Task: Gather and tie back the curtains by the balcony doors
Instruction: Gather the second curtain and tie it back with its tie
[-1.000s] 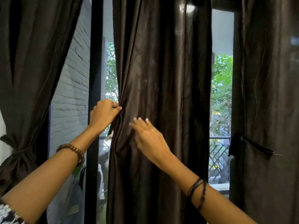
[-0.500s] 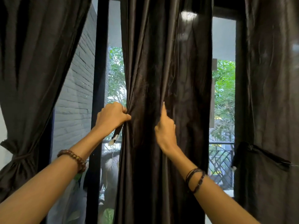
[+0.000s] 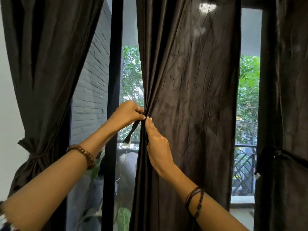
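No legible text, label, brand, number or sign on any surface in the head view.

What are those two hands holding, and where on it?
The left hand grips the middle curtain at its left edge, with a dark tie strip hanging below. The right hand pinches the same edge.

Grey brick wall (image 3: 90, 90) outside on the left, green trees (image 3: 248, 90) beyond the glass, black lattice balcony railing (image 3: 243, 169) lower right
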